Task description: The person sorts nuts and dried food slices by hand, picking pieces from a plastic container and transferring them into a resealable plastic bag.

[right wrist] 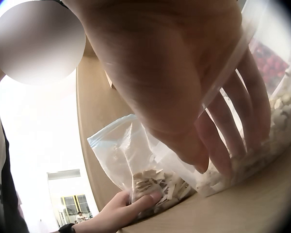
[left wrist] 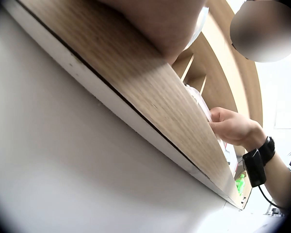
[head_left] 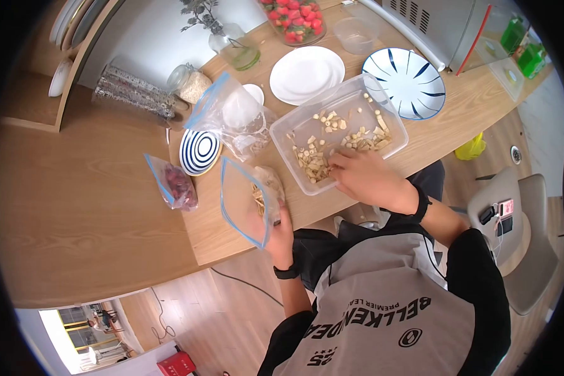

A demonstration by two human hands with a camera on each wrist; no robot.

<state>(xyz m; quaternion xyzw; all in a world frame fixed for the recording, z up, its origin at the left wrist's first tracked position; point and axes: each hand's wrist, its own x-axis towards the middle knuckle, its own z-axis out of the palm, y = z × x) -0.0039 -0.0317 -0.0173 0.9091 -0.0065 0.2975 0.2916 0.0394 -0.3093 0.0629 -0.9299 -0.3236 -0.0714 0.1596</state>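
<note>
A clear zip bag (head_left: pixel 247 203) with a blue seal, its mouth open, holds pale dried pieces; my left hand (head_left: pixel 281 235) grips its lower side. In the right wrist view, the left thumb lies over the bag (right wrist: pixel 153 182). Over the near side of a clear plastic container (head_left: pixel 288 164) reaches my right hand (head_left: pixel 370 178), its fingertips among pale chopped pieces (head_left: pixel 312 160). The right wrist view shows the right hand's fingers (right wrist: pixel 254 107) extended and slightly spread, down in the pieces. What lies under them is hidden. Only skin of the left hand (left wrist: pixel 160 24) shows in its own wrist view.
Behind the container stand a white plate (head_left: pixel 307 75) and a blue-lined plate (head_left: pixel 407 84). Left of it lie another zip bag (head_left: pixel 232 113), a striped plate (head_left: pixel 200 152) and a bag of dark red pieces (head_left: pixel 180 187). A strawberry container (head_left: pixel 294 22) and glass vase (head_left: pixel 238 50) stand farther back.
</note>
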